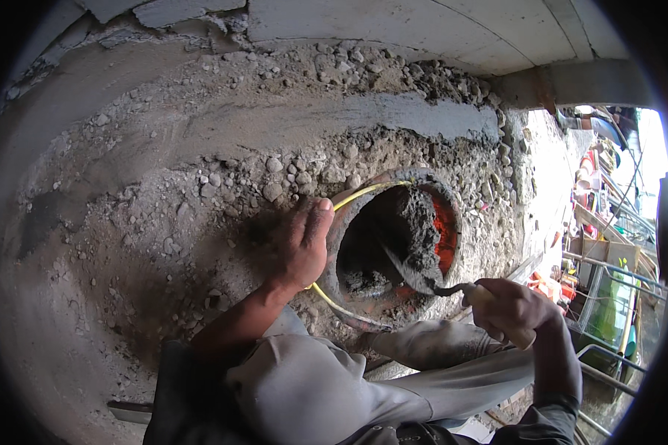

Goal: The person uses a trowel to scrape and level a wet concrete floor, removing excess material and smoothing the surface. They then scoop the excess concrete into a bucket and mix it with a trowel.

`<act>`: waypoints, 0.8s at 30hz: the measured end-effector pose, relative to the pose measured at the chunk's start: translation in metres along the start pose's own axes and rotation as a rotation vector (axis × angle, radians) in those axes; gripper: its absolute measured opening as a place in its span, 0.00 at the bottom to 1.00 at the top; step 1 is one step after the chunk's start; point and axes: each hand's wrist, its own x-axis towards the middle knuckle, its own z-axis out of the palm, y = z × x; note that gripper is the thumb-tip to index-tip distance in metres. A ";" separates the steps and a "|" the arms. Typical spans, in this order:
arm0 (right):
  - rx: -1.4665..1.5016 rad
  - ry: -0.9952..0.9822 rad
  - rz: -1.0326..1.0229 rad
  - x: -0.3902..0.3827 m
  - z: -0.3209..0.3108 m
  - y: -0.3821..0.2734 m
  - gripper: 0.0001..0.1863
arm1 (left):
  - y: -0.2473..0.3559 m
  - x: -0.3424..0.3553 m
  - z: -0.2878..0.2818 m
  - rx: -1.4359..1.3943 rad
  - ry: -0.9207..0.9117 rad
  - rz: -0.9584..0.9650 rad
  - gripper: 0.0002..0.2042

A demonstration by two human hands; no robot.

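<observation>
A round bucket (pixel 453 245) with an orange inside and a mortar-crusted rim stands tilted before me. Wet grey mortar (pixel 412 215) clings inside it along the right; the rest is dark in shadow. My left hand (pixel 308 245) lies against its left side, fingers stretched out, over the bucket's yellow handle (pixel 325 297). The palm and thumb contact are hidden. In my right hand (pixel 513 308) is the pale grip of a trowel (pixel 416 278); its mortar-coated blade reaches over the rim into the bucket.
Stones and loose rubble (pixel 274 178) surround the bucket. A smooth grey concrete strip (pixel 393 115) runs beyond it, below a pale wall (pixel 393 26). My knees (pixel 304 378) are close to the bucket. Metal rails (pixel 608 363) and cluttered boards (pixel 605 226) stand at the right.
</observation>
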 end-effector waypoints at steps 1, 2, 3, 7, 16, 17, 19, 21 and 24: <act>-0.320 0.077 0.055 -0.001 0.000 -0.008 0.16 | -0.009 0.003 0.010 -0.001 0.010 0.072 0.15; -0.629 0.108 0.081 0.013 -0.002 -0.011 0.15 | -0.014 0.004 0.008 0.052 0.051 0.139 0.15; -0.885 0.164 0.105 0.032 -0.001 -0.008 0.15 | -0.016 0.003 0.005 -0.004 0.034 0.023 0.15; -1.403 0.385 -0.181 0.102 0.041 0.020 0.12 | 0.017 0.000 0.013 -0.128 -0.079 -0.240 0.20; -1.715 0.610 -0.299 0.007 0.019 -0.026 0.15 | -0.004 -0.003 0.001 -0.154 0.027 -0.154 0.17; -1.748 0.752 -0.279 0.008 0.012 -0.022 0.14 | -0.003 -0.003 0.001 -0.129 0.036 -0.145 0.18; -1.611 0.666 -0.312 0.019 -0.015 0.002 0.12 | 0.002 -0.002 0.005 -0.146 0.045 -0.075 0.17; -1.192 0.395 0.022 0.072 -0.019 0.033 0.12 | 0.004 -0.002 0.008 -0.161 0.029 -0.142 0.19; -1.048 0.290 0.105 0.106 0.017 0.062 0.16 | 0.003 -0.001 0.013 -0.177 0.046 -0.175 0.21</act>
